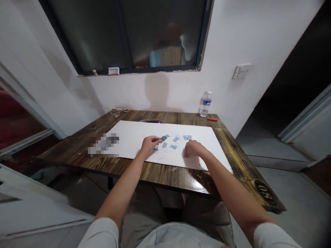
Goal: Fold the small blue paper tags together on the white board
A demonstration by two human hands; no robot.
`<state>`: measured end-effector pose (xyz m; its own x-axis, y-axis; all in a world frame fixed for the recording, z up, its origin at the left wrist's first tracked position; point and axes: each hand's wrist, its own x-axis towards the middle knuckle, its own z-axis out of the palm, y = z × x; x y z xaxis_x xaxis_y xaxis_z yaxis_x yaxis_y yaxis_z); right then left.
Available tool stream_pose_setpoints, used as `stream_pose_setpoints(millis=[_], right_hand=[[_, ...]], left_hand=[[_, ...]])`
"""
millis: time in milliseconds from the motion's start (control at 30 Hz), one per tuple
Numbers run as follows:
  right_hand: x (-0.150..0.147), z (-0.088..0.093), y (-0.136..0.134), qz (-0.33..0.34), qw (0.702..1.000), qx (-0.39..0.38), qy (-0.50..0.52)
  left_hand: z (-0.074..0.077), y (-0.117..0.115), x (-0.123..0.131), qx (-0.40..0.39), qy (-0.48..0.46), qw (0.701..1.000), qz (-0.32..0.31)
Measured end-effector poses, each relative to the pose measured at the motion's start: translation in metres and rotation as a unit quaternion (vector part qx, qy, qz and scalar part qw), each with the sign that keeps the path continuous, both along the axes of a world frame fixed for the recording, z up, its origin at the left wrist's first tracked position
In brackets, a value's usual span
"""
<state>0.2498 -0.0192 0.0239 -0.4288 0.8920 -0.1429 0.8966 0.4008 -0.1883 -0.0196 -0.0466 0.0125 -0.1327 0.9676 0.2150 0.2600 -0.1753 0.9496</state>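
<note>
Several small blue-and-white cards lie scattered on a white sheet that covers most of a dark wooden table. My left hand is curled, pinching a small dark card at its fingertips. My right hand rests on the sheet with its fingers curled down next to a card at its left edge; what it grips, if anything, is hidden.
A plastic water bottle and a red pen stand at the table's far right. A coiled white cord lies at the far left. A blurred-out object sits at the sheet's left edge. A wall socket is above.
</note>
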Motion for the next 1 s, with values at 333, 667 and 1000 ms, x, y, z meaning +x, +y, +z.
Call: stream_pose_setpoints(millis=[333, 667, 1000], right_hand=[[-0.003, 0.007, 0.001, -0.014, 0.989, -0.006, 0.146], [-0.037, 0.0, -0.02, 0.031, 0.907, -0.007, 0.42], [-0.043, -0.011, -0.026, 0.002, 0.904, 0.094, 0.417]], left_hand=[[0.003, -0.001, 0.002, -0.025, 0.021, 0.999, 0.004], [0.008, -0.01, 0.008, -0.043, 0.097, 0.994, -0.034], [0.006, -0.013, 0.009, -0.041, 0.092, 0.989, -0.112]])
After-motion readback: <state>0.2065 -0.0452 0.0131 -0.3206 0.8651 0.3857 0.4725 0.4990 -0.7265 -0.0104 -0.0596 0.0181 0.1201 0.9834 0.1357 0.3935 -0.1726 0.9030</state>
